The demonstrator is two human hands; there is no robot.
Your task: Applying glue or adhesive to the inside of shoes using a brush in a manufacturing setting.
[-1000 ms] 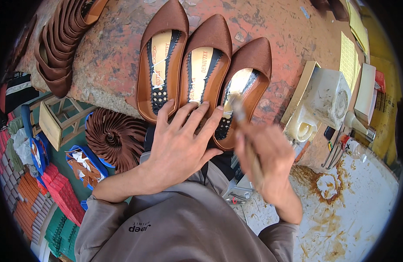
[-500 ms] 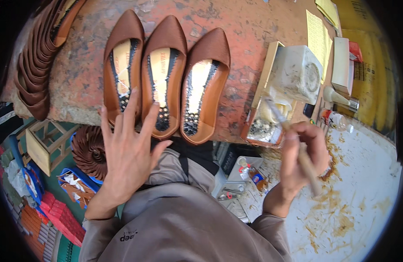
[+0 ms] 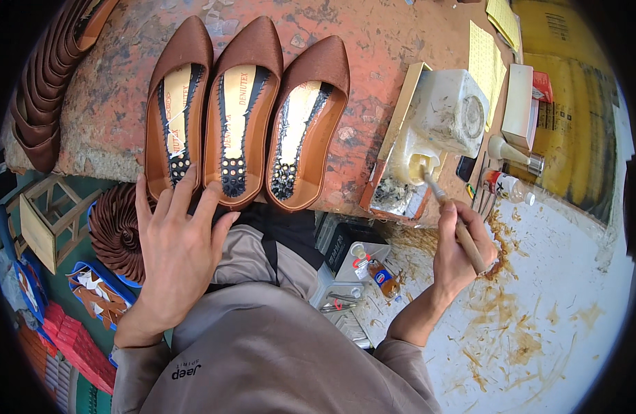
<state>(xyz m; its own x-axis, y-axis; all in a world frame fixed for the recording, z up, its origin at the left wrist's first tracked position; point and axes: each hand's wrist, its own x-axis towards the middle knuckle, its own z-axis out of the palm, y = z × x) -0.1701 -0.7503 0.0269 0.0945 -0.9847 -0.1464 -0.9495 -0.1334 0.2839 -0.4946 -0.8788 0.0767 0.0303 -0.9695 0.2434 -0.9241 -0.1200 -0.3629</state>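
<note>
Three brown pointed shoes lie side by side on a red worn workbench (image 3: 401,41), toes away from me: a left shoe (image 3: 174,110), a middle shoe (image 3: 241,103) and a right shoe (image 3: 307,117). My left hand (image 3: 176,252) rests flat with fingers spread at the heels of the left and middle shoes, holding nothing. My right hand (image 3: 459,245) grips a wooden-handled brush (image 3: 452,214), its tip dipped into a cut-open white plastic glue jug (image 3: 442,117) that sits in a cardboard tray (image 3: 390,196).
A stack of brown shoe uppers (image 3: 38,103) lines the left edge. A fan of brown leather pieces (image 3: 118,231) lies in a blue tray below the bench. Small bottles (image 3: 511,186), boxes (image 3: 521,96) and yellow paper sheets (image 3: 487,58) stand right; glue stains (image 3: 511,324) cover the white floor.
My right hand has carried the brush from the right shoe across to the glue jug and dipped it. My left hand has slid left, off the middle and right shoes.
</note>
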